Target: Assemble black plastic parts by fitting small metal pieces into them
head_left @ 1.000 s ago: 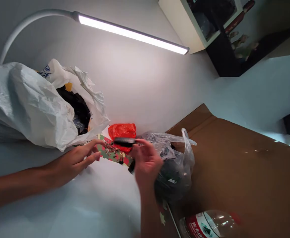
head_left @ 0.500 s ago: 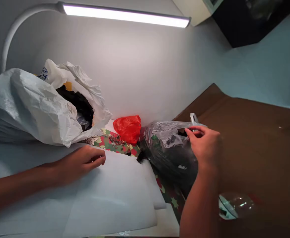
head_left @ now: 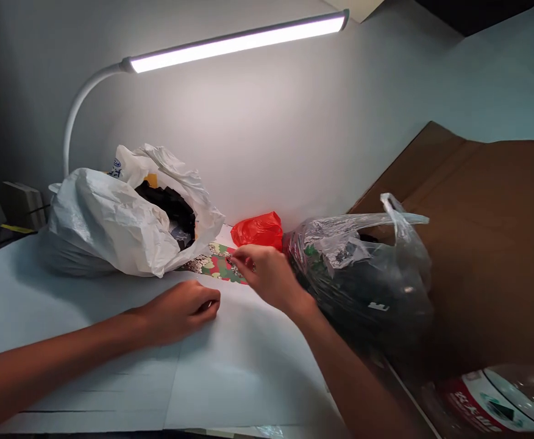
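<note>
My left hand (head_left: 180,314) rests on the white sheet (head_left: 230,372) with its fingers curled under; nothing shows in them. My right hand (head_left: 264,274) reaches across to the red-and-green patterned paper (head_left: 216,266), where small shiny bits lie, and its fingertips are pinched together at that pile; what they pinch is too small to make out. Just right of my right hand sits a clear plastic bag (head_left: 363,274) full of dark items. A small red plastic bag (head_left: 258,229) lies behind my fingers against the wall.
A large white plastic bag (head_left: 111,225), open with dark contents, lies at the left. A lit bar lamp (head_left: 234,41) arches over the desk. A brown cardboard box (head_left: 491,244) fills the right side, with a red-labelled plastic bottle (head_left: 491,402) at bottom right.
My right hand left the clear bag's handle and came left to the patterned paper. My left hand stayed on the white sheet, fingers now curled under. The view shifted right.
</note>
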